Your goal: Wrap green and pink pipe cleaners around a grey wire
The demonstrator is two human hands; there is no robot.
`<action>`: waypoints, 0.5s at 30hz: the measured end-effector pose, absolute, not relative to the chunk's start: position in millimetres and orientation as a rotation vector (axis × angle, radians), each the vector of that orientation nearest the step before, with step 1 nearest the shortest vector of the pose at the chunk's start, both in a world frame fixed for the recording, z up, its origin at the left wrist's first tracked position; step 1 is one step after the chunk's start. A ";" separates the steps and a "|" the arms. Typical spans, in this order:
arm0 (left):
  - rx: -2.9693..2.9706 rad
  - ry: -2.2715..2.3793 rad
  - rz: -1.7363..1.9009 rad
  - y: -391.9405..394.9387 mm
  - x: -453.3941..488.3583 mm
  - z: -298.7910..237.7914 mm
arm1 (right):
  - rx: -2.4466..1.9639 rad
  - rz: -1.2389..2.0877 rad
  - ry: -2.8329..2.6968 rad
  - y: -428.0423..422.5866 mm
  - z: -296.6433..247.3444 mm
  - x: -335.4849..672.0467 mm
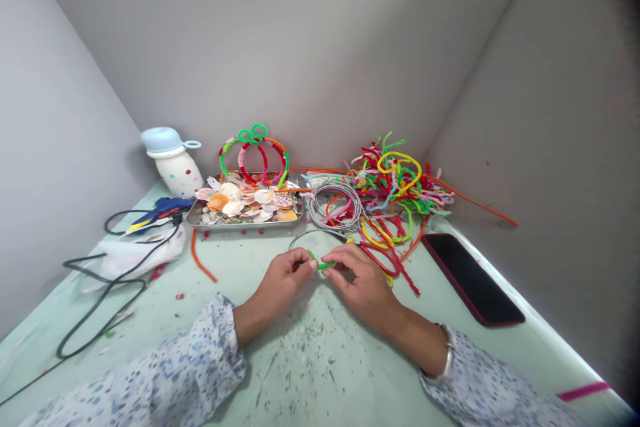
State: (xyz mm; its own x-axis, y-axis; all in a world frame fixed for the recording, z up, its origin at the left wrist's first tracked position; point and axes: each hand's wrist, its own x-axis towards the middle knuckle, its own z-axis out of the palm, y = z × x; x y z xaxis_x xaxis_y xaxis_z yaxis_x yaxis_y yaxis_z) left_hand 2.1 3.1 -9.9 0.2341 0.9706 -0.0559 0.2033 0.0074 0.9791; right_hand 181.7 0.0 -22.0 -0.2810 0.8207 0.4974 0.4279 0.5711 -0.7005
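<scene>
Between my two hands is a short green pipe cleaner [326, 265], bent, at the middle of the table. My left hand [286, 277] pinches one end between thumb and forefinger. From the other side, my right hand [361, 278] grips it with its fingertips. Just beyond the hands lie red-handled scissors or pliers [383, 259], partly hidden by the right hand, and a coil of grey wire [336, 207]. Behind them, a large tangle of coloured pipe cleaners [400, 177] is heaped against the wall.
A metal tray [245, 227] of shells stands at the back, with pipe-cleaner rings [255, 153] above it. To the left are a white bottle [179, 172], a black cable [107, 283] and a plastic bag [143, 257]. A phone [473, 279] lies near the right edge.
</scene>
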 end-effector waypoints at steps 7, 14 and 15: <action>1.453 1.196 0.923 2.7 3.4 -13.2 | -1.059 0.529 -1.886 0.9 -21.5 181.5; 1.632 1.213 1.019 -6.2 3.9 -9.9 | -1.111 0.565 -1.815 4.1 -23.1 182.1; 1.657 1.221 1.038 -6.9 4.1 -9.5 | -1.112 0.568 -1.806 4.5 -23.1 182.2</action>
State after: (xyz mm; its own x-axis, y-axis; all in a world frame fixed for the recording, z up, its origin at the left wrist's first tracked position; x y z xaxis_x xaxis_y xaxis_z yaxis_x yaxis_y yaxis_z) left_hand 4.1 -6.9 -9.5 0.1926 0.9702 0.1472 0.3015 -0.2013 0.9320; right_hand 182.2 4.5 -23.1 -0.1788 0.8700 0.4596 0.4502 0.4877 -0.7480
